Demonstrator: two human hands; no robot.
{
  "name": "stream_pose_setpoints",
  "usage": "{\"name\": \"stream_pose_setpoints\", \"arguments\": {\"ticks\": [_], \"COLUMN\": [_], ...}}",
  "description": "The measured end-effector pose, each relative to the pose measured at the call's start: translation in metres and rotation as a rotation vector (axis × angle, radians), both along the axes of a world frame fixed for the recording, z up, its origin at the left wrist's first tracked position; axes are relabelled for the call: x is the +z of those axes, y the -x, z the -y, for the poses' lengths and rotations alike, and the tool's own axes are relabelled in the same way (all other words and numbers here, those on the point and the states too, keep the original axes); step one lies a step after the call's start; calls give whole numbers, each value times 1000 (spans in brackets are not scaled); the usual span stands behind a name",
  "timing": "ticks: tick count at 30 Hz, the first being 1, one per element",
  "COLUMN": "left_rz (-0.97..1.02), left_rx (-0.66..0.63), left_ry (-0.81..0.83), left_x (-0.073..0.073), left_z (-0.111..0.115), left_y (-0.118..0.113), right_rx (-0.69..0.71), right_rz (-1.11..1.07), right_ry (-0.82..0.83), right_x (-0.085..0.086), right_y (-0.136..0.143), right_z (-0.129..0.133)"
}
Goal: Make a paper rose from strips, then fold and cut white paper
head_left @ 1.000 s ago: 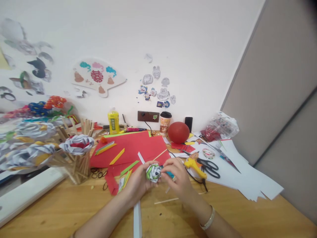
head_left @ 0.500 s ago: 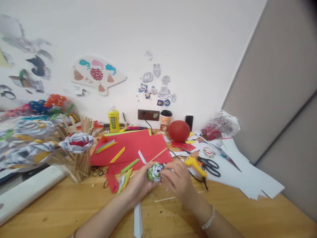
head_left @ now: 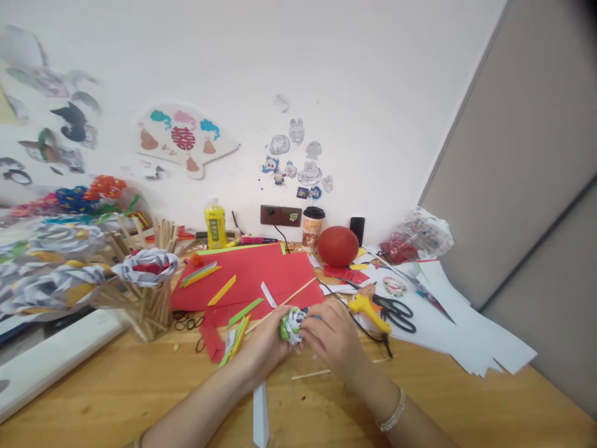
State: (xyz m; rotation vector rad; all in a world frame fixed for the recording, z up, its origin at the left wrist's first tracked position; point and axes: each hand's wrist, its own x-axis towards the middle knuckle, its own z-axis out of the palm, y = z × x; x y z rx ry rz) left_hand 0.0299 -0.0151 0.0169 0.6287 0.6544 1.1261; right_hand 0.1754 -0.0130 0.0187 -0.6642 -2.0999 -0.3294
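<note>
A small folded paper flower (head_left: 293, 325), white with green parts, is held between my two hands above the wooden table. My left hand (head_left: 265, 342) is closed round its left side and underside. From the right, the fingers of my right hand (head_left: 333, 336) pinch at its edge; the fingertips are partly hidden. A long white paper strip (head_left: 260, 414) lies below my left wrist. Yellow and green paper strips (head_left: 240, 336) lie just left of my left hand, and a thin wooden stick (head_left: 311, 374) lies under my right hand.
Red paper sheets (head_left: 252, 274) lie behind my hands. To the right are a yellow glue gun (head_left: 368, 311) with a cord, black scissors (head_left: 396, 311) and white paper (head_left: 489, 330). Finished paper flowers (head_left: 145, 266) and a container of wooden sticks (head_left: 149, 311) stand left. A red balloon (head_left: 337, 246) sits at the back.
The flower has turned slightly in my hands, and the right fingers have shifted a little at its edge. The rest of the table looks the same.
</note>
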Motion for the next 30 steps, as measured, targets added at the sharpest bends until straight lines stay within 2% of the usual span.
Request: {"name": "stream_pose_setpoints", "arguments": {"ticks": [7,13,18,24,26,30], "left_rz": [-15,-36,-83,-185,-252,-381], "left_rx": [-2,37,14,-31,-5,47], "left_ry": [13,27,-20,-130,-167,-229], "left_x": [-8,-3,-7,-12,-14,-15], "left_z": [-3,1,-2,-3,-2,-1], "left_y": [1,-1,0,2,4,6], "right_rx": [-5,69,9,-45,-22,-1], "right_rz": [82,-89,-125,-24,-25,-65], "right_ry": [-28,256,426,208,202,294], "right_x": [-3,3,1,-1,-1,-2], "right_y": [2,1,3,0,0,2], "right_z": [0,3,1,-3,-2,-1]}}
